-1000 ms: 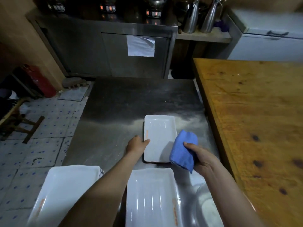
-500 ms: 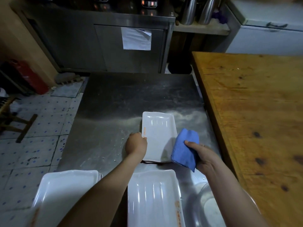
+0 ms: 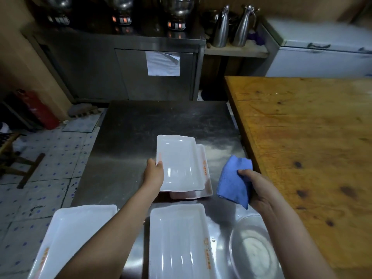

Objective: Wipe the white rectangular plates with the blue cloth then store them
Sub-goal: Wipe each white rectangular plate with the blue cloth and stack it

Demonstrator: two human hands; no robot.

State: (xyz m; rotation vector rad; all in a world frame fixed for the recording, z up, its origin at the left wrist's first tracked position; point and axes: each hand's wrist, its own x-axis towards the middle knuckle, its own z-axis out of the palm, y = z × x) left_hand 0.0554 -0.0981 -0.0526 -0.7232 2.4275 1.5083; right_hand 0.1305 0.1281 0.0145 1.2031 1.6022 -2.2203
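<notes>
The left hand (image 3: 154,174) grips the left edge of a white rectangular plate (image 3: 178,163), thumb on the rim and fingers curled under it; this top plate sits skewed over a second plate (image 3: 205,174), whose right edge and near corner show out from beneath on the side away from the left hand. The right hand (image 3: 258,188) is closed around the blue cloth (image 3: 231,182), thumb pressed on its upper face; the cloth hangs folded just left of that hand, apart from the two plates and above the steel desk (image 3: 130,137). Nearer the person than both hands, a larger white plate (image 3: 177,242) lies flat between the forearms; a stack of white plates (image 3: 74,234) lies on the outer side of the left forearm, at the desk's near left corner; a round metal bowl (image 3: 251,248) sits below the right forearm. To the right of the right hand runs a wooden desk (image 3: 312,137), touching the steel one.
</notes>
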